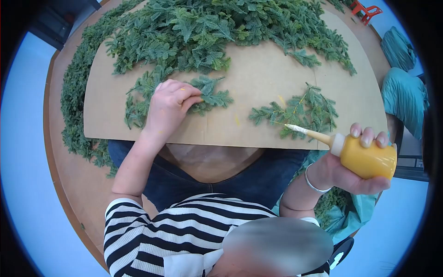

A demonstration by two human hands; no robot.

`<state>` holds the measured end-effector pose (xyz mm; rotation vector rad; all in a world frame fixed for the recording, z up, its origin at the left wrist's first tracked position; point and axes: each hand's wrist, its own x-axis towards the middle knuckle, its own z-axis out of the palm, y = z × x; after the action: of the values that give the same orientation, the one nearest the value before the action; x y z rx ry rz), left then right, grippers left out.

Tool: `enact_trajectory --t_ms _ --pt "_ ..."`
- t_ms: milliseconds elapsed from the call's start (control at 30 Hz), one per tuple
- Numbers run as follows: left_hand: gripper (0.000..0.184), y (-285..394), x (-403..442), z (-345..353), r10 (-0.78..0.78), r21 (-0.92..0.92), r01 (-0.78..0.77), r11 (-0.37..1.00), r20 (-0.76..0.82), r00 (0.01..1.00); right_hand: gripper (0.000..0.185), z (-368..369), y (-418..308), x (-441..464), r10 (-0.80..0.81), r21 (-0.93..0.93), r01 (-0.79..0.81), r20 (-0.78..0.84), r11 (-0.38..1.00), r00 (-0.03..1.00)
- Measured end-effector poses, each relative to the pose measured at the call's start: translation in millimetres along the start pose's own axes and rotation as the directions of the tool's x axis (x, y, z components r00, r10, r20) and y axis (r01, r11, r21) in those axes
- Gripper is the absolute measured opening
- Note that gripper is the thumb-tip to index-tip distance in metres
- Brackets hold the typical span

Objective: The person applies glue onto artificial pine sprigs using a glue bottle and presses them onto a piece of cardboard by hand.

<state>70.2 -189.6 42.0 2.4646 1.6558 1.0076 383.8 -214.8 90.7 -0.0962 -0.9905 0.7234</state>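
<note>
- Brown tabletop (258, 64) spreads ahead of the lap, its far side under a heap of green branches (194, 37).
- Left hand (168, 102): thumb and fingers pinched on a small sprig (217, 98) near the table's front edge.
- Right hand (344, 174): wrapped around a yellow bottle (367, 157), its spout pointing left over the loose sprig (300, 110).
- That loose sprig lies right of the left hand, its long axis roughly sideways; the right hand is nearer.
- Count: two hands, one bottle, one red chair (367, 11); heaped branches overlap too much to count.
</note>
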Motion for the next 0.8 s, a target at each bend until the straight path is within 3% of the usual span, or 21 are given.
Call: enact_trajectory --t_ms 67,133,167,233,267,333,367,433,600,667,700,767,800 --pt "0.014 16 1 -2 0.000 0.029 0.001 1.000 -0.029 1.000 0.061 1 -3 3 -0.016 -0.010 0.016 0.008 1.000 1.000" --pt "0.016 40 8 -7 -0.170 -0.280 0.206 0.938 0.147 0.974 0.061 5 -7 6 -0.030 -0.020 0.030 0.018 0.999 0.999" --pt "0.016 46 18 -8 -0.173 -0.285 0.208 0.936 0.143 0.975 0.059 9 -9 7 -0.036 -0.036 0.035 -0.028 0.999 0.999" --pt "0.021 44 45 -9 0.219 -0.126 -0.190 0.974 0.282 0.934 0.058 11 -11 7 -0.036 -0.047 0.033 -0.067 0.998 0.997" --pt "0.021 33 56 -2 0.214 -0.125 -0.186 0.975 0.277 0.937 0.059 7 -12 7 -0.021 -0.030 0.020 -0.010 0.999 1.000" --pt "0.030 10 81 17 0.458 -0.337 -0.329 0.882 0.453 0.764 0.059 2 -12 4 -0.020 -0.010 0.021 0.048 1.000 0.999" --pt "0.030 3 88 23 0.465 -0.334 -0.339 0.880 0.451 0.762 0.059 1 -12 2 -0.016 -0.002 0.017 0.056 1.000 0.998" --pt "0.036 -7 94 29 0.562 -0.462 -0.329 0.824 0.587 0.583 0.059 -3 -13 0 -0.014 -0.004 0.015 0.053 1.000 0.998" --pt "0.020 -9 89 20 0.465 -0.366 -0.288 0.885 0.654 0.596 0.060 -11 -14 -1 0.018 0.011 -0.019 0.052 1.000 0.998" --pt "0.017 -6 88 8 0.522 -0.405 -0.381 0.831 0.335 0.784 0.060 -11 -17 2 0.035 0.035 -0.036 0.037 0.999 0.999" --pt "0.017 -1 89 1 0.522 -0.406 -0.379 0.832 0.337 0.784 0.059 -12 -18 3 0.049 0.056 -0.050 0.025 0.997 0.998" --pt "0.016 15 91 -17 0.494 -0.344 -0.465 0.816 -0.004 0.869 0.059 -12 -21 6 0.052 0.048 -0.052 0.003 0.997 0.999" --pt "0.013 25 83 -25 0.283 -0.418 -0.235 0.877 0.055 0.958 0.059 -11 -21 7 0.054 0.042 -0.054 -0.016 0.998 0.998"
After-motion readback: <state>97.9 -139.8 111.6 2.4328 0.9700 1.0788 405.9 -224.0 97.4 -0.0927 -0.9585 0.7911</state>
